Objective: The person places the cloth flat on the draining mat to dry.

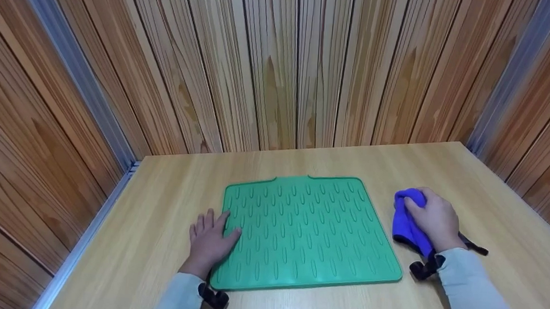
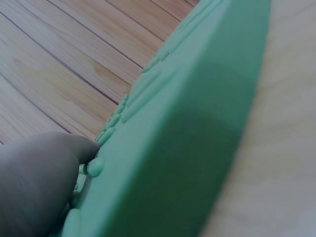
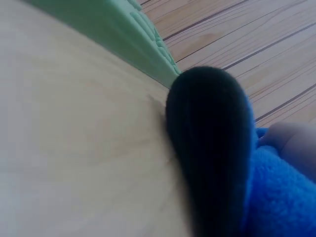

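Observation:
A green mat (image 1: 308,230) with rows of raised oval ridges lies flat on the table. My left hand (image 1: 211,241) rests at its left edge, fingers spread, with the thumb and a fingertip on the mat; the left wrist view shows the thumb (image 2: 49,168) against the ridges. To the right of the mat, my right hand (image 1: 435,219) grips a bunched blue cloth (image 1: 406,227) with dark edging. In the right wrist view the fuzzy cloth (image 3: 281,197) and its black edge stand close to the camera.
The wooden table (image 1: 177,191) extends around the mat on all sides. Wood-plank walls (image 1: 280,69) rise behind it and at both sides, with metal posts in the corners. A short black strap end (image 1: 474,245) sticks out beside my right wrist.

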Demonstrator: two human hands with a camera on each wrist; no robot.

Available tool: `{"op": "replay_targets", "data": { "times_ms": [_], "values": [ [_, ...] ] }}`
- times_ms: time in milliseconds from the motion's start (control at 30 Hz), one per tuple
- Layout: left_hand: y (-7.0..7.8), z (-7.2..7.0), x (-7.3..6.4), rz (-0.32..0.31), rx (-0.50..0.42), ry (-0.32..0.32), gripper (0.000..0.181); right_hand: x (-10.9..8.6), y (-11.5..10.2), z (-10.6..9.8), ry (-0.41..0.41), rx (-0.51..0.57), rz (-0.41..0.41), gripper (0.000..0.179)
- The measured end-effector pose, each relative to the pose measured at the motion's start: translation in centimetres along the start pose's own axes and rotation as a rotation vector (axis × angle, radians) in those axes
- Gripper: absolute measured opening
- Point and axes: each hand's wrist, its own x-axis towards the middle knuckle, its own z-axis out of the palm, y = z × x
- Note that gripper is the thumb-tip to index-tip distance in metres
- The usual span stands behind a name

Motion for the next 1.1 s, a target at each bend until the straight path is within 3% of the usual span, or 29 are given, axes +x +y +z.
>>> {"op": "replay_targets", "data": {
  "times_ms": [300,667,1100],
  "values": [
    [0.1,-0.1,0.1,-0.004,0.005,-0.005,0.070,0.1,-1.5,-1.4,0.068,0.103,0.009,0.058],
    [0.0,-0.1,0.0,-0.009,-0.004,-0.003,0.070,-0.2,-3.8,-2.7,0.067,0.251,0.045,0.068],
    [0.1,0.0,-0.2,-0.002,0.000,0.008,0.068,-0.6,-5.9,-3.0,0.109,0.295,0.010,0.064]
  ]
}}
